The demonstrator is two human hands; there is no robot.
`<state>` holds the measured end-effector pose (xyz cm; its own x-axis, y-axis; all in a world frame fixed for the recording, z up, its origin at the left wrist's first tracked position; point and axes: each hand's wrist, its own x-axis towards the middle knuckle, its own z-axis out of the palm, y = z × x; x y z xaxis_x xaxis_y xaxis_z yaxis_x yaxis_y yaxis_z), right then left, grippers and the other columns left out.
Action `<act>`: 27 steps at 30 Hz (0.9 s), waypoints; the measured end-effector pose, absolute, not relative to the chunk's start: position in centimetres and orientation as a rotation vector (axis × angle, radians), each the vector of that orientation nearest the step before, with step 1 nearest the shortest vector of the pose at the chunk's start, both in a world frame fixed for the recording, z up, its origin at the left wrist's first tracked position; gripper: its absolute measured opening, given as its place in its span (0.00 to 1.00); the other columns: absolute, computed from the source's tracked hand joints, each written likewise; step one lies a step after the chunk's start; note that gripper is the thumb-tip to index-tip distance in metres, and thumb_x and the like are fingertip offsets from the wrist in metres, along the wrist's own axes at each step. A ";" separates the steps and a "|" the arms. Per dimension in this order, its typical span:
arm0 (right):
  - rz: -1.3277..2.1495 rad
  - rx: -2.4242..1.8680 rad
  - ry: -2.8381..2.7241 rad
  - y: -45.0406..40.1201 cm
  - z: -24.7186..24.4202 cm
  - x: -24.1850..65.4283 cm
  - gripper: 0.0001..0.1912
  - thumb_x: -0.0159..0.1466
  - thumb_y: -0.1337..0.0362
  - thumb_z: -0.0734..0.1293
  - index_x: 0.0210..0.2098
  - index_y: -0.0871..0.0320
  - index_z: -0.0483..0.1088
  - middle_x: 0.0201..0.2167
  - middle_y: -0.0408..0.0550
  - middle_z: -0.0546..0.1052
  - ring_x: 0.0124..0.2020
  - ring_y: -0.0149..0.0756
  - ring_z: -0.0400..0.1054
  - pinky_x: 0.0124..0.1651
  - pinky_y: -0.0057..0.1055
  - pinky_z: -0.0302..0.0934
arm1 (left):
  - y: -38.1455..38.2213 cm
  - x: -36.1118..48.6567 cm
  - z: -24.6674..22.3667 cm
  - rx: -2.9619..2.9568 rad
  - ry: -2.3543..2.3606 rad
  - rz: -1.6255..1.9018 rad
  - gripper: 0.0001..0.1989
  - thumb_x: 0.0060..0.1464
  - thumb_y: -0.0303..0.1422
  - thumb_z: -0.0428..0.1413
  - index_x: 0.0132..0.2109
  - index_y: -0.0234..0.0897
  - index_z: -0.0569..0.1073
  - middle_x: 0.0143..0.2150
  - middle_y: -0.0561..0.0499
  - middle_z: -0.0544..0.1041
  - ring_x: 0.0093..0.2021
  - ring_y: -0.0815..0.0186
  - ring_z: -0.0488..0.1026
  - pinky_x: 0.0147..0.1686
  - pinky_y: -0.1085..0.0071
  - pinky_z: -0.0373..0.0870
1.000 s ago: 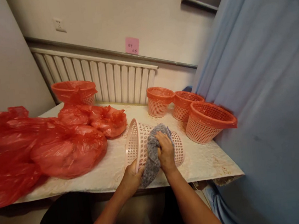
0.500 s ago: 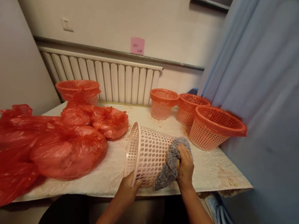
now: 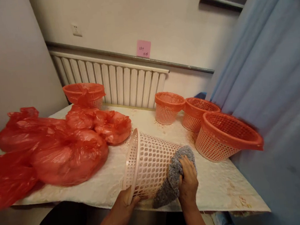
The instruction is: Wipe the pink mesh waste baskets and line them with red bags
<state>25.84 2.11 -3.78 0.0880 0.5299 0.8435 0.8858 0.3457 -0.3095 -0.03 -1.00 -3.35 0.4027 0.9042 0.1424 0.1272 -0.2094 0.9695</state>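
A pale pink perforated plastic wastebasket (image 3: pixel 155 158) lies on its side on the table, its mouth facing left. My left hand (image 3: pixel 123 204) grips its rim at the near lower edge, thumb on the outside wall. Bunched in my right hand (image 3: pixel 188 183) is a grey cloth (image 3: pixel 171 178), pressed against the basket's side near its base. Part of the cloth hangs down toward the table's front edge. The fingertips of my left hand are hidden by the rim.
Several knotted red plastic bags (image 3: pixel 71 153) bulge on the left. One red-lined basket (image 3: pixel 85 92) stands behind them. Three more lined baskets, the nearest a wide basket (image 3: pixel 217 141), stand at the right beside a blue curtain (image 3: pixel 277 95). A white radiator (image 3: pixel 114 82) backs the table (image 3: pixel 93 190).
The camera view has shifted slightly, so the scene sits lower. Both hands keep their hold, and the cloth stays against the basket's side with only a slight shift.
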 end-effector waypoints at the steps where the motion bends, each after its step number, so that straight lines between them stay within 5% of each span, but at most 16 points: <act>1: -0.433 -1.309 -1.581 2.3 -3.8 25.9 0.29 0.56 0.77 0.53 0.56 0.60 0.64 0.56 0.57 0.70 0.63 0.44 0.58 0.62 0.59 0.53 | -0.9 0.0 -3.3 1.631 0.929 0.940 0.19 0.60 0.44 0.51 0.50 0.39 0.78 0.47 0.47 0.81 0.47 0.53 0.76 0.54 0.59 0.68; 27: -0.220 -1.333 -1.633 3.7 -3.6 27.7 0.30 0.55 0.74 0.54 0.56 0.58 0.65 0.59 0.56 0.67 0.62 0.47 0.58 0.63 0.57 0.52 | 0.3 0.5 -1.9 1.529 0.879 0.948 0.21 0.60 0.43 0.53 0.56 0.41 0.73 0.50 0.46 0.79 0.50 0.54 0.74 0.55 0.59 0.67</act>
<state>27.72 3.75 -3.56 0.0808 0.6488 0.7567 0.8256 0.3817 -0.4155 0.48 0.33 -1.90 0.4083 0.9057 0.1139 0.0454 -0.1448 0.9884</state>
